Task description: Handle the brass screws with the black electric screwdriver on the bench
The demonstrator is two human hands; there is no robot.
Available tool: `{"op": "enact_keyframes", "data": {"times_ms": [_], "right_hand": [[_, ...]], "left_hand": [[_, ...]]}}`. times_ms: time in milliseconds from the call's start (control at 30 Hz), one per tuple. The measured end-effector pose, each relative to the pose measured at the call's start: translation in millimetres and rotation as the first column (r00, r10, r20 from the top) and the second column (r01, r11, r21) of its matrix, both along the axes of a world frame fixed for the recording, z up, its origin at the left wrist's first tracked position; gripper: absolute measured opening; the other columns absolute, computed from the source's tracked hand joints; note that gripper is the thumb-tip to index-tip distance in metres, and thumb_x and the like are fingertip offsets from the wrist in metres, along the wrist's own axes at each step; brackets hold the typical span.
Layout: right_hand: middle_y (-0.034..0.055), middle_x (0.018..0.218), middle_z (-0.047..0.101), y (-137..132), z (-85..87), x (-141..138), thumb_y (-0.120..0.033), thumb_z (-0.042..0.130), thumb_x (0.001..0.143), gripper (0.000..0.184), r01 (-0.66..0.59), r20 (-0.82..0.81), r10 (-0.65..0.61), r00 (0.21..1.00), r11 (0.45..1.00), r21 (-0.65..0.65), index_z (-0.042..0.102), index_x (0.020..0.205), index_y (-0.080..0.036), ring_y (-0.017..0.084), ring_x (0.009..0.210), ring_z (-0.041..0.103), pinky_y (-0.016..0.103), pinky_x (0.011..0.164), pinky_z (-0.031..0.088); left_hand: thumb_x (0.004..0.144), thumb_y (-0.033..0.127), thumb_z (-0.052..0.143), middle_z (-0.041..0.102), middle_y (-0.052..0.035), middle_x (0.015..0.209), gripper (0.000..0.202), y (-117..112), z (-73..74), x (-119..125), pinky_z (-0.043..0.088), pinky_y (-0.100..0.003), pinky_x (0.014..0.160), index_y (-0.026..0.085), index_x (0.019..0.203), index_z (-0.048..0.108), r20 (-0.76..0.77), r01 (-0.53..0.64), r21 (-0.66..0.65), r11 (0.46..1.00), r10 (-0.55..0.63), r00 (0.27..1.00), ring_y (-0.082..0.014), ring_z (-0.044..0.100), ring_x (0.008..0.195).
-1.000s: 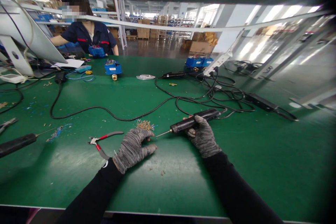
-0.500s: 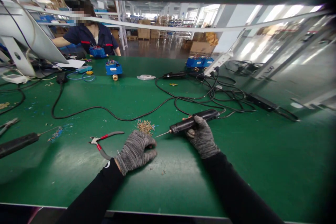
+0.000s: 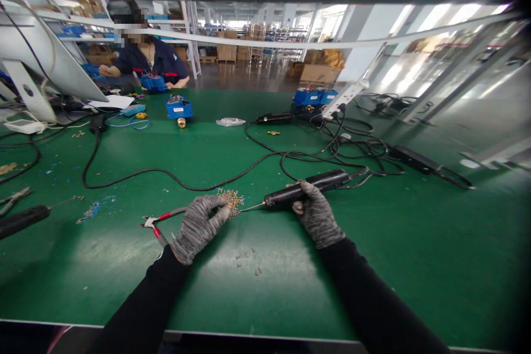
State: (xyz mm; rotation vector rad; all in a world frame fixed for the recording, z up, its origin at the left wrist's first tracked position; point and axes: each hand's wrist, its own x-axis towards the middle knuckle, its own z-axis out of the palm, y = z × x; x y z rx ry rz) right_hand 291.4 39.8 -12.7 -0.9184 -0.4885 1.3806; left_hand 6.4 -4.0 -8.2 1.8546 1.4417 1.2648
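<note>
My left hand (image 3: 201,227), in a grey knit glove, reaches to the near left edge of a small pile of brass-coloured screws (image 3: 232,197). Its thumb and fingertips are pinched together there; what lies between them is too small to make out. My right hand (image 3: 317,214), gloved alike, is wrapped round a black electric screwdriver (image 3: 307,188). The screwdriver lies nearly level, its thin bit (image 3: 253,207) pointing left, the tip close to the pile and to my left fingertips. Several loose screws (image 3: 257,271) are scattered on the green tabletop (image 3: 290,298) nearer to me.
Red-handled cutters (image 3: 160,221) lie beside my left wrist. A second driver (image 3: 25,221) juts in at the left. Black cables (image 3: 182,177) cross the table towards a power strip (image 3: 346,98). Blue units (image 3: 179,108) stand at the back, where a person (image 3: 151,61) sits.
My left hand has moved left and forward to the screw pile. The screwdriver has shifted slightly left, and more loose screws lie on the tabletop. The person opposite has moved an arm.
</note>
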Motion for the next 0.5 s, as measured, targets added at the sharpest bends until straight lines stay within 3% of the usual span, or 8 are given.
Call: {"op": "enact_keyframes", "data": {"times_ms": [100,200,500], "right_hand": [[0.0038,0.079,0.074,0.1,-0.5,1.0,-0.027,0.084,0.067,0.024,-0.009,0.016,0.009,1.0,1.0,-0.01,0.066,0.081,-0.018,0.006,0.04,0.052,0.013,0.03,0.042],[0.0034,0.079,0.074,1.9,-2.1,2.7,-0.029,0.083,0.067,0.025,-0.023,0.011,0.023,1.0,1.0,0.006,0.065,0.081,-0.019,0.006,0.039,0.049,0.014,0.028,0.041],[0.0038,0.082,0.073,6.6,-8.2,11.8,-0.031,0.079,0.071,0.02,-0.07,-0.072,0.076,0.995,0.994,0.082,0.065,0.079,-0.02,0.007,0.039,0.048,0.017,0.029,0.043]], "left_hand": [[0.082,0.039,0.069,0.075,-0.0083,0.095,0.024,5.6,0.3,-7.2,0.053,-0.041,0.087,0.018,0.092,0.074,0.118,-0.096,-0.065,0.993,0.103,0.988,-0.0242,0.068,0.091],[0.082,0.039,0.068,0.075,-0.0081,0.095,0.024,8.9,-1.7,-8.6,0.053,-0.042,0.089,0.018,0.092,0.074,0.093,-0.119,-0.057,0.991,0.124,0.988,-0.0243,0.068,0.091],[0.077,0.035,0.074,0.074,-0.0085,0.102,0.031,6.7,-8.8,-5.5,0.054,-0.046,0.088,0.019,0.103,0.073,-0.122,0.003,0.005,1.0,-0.002,0.993,-0.026,0.067,0.096]]}}
